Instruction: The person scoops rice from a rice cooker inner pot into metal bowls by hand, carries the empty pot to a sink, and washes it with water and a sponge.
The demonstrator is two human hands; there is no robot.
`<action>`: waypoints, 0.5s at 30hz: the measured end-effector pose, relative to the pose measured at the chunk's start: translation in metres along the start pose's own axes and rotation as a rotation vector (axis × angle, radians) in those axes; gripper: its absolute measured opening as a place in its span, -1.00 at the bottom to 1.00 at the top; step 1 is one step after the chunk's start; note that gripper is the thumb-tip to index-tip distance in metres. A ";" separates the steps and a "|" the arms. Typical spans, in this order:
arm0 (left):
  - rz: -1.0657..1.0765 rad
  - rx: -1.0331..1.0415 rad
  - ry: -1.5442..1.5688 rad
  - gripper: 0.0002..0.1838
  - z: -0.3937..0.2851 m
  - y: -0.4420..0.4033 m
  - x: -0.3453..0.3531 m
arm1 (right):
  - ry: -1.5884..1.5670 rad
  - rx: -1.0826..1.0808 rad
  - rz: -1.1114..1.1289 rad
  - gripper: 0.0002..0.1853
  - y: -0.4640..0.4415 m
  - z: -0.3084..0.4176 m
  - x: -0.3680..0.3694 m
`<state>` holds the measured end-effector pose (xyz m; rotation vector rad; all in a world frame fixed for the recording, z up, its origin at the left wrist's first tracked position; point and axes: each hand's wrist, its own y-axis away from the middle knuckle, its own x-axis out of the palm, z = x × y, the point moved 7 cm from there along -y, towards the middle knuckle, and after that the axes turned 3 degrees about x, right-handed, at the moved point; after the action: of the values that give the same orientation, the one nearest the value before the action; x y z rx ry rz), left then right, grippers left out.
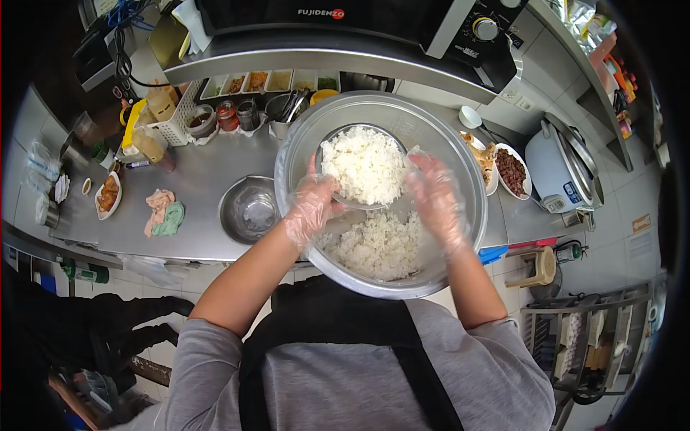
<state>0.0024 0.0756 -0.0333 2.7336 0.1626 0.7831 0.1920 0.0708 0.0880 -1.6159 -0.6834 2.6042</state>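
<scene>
My left hand (315,203), in a clear plastic glove, grips the left side of a metal bowl (352,202) heaped with white rice (365,164). My right hand (433,192), also gloved, is at the right edge of the heap; motion smears its fingers, and whether it grips the rim I cannot tell. Both hands are over a large metal basin (297,144). Loose rice (381,248) lies in the basin's near part, below the bowl.
An empty steel bowl (249,208) and pink and green cloths (164,212) are left on the steel counter (194,179). Right stand a plate of dark beans or meat (511,172) and a rice cooker (557,169). A microwave (323,25) overhangs the back; a person in dark clothes (79,323) is at lower left.
</scene>
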 end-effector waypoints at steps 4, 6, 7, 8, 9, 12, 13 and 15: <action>0.069 -0.021 -0.173 -0.19 0.000 0.003 0.004 | 0.324 -0.133 -0.072 -0.24 0.006 0.021 0.052; 0.166 0.006 -0.326 -0.18 -0.004 0.008 0.013 | 0.099 -0.187 0.100 -0.08 -0.003 0.022 0.069; 0.172 0.005 -0.332 -0.18 -0.004 0.009 0.014 | 0.099 -0.180 0.093 -0.08 -0.006 0.018 0.070; 0.151 0.031 -0.356 -0.18 -0.005 0.010 0.014 | -0.082 -0.185 0.084 -0.14 -0.009 0.014 0.067; 0.130 0.057 -0.373 -0.17 -0.007 0.009 0.014 | -0.257 -0.194 0.076 -0.19 -0.013 0.011 0.063; 0.232 0.122 -0.350 -0.17 -0.003 0.009 0.021 | -0.018 -0.371 0.069 -0.34 -0.034 0.039 0.048; 0.226 0.114 -0.340 -0.17 -0.001 0.011 0.021 | -0.016 -0.372 0.084 -0.34 -0.038 0.038 0.052; 0.141 0.033 -0.359 -0.15 -0.005 0.012 0.015 | 0.152 -0.535 0.476 -0.51 -0.035 0.047 0.087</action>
<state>0.0127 0.0678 -0.0182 2.8850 -0.0960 0.3118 0.1027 0.1054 0.0439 -2.3547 -1.1920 2.6974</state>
